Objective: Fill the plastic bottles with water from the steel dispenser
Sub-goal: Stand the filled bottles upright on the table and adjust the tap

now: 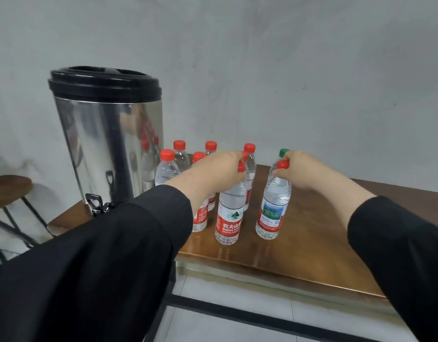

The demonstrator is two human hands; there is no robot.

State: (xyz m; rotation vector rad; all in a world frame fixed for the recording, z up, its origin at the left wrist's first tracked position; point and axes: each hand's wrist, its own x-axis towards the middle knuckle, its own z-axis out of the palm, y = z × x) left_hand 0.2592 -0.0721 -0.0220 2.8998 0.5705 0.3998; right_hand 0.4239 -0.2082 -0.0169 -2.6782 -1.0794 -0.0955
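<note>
A steel dispenser (107, 144) with a black lid stands at the table's left end, its tap (95, 206) near the front corner. Several clear plastic bottles with red caps (167, 166) stand beside it. My left hand (218, 174) grips the neck of a red-labelled bottle (230, 218) at the front. My right hand (304, 171) holds the red cap of another bottle (272, 213), which leans slightly left. A green cap (284, 152) shows just behind my right fingers; its bottle is hidden.
The wooden table (311, 243) has its front edge close to me, with tiled floor (237, 317) below. A round wooden stool (8, 188) on metal legs stands at the far left. A plain grey wall is behind.
</note>
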